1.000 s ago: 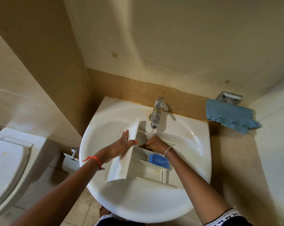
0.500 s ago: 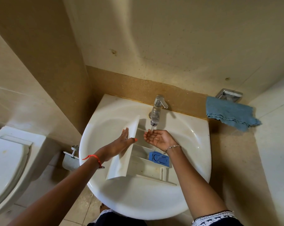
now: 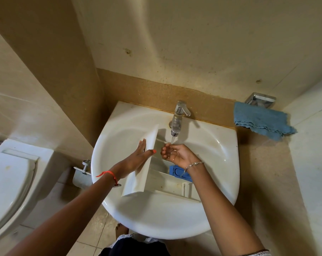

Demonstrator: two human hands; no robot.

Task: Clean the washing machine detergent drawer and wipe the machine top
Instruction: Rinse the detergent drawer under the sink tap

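Observation:
The white detergent drawer lies in the white basin, its front panel turned to the left and a blue insert inside. My left hand holds the front panel, fingers on the outer face and thumb over its top edge. My right hand is cupped palm up above the drawer, catching the stream of water from the running tap. Part of the blue insert is hidden by my right wrist.
A blue cloth hangs from a chrome holder on the wall at the right. A white toilet stands at the left, and a toilet-roll holder sits between it and the basin.
My right hand came up out of the drawer, turned palm up and cupped under the running water. My left hand and the drawer stayed in place.

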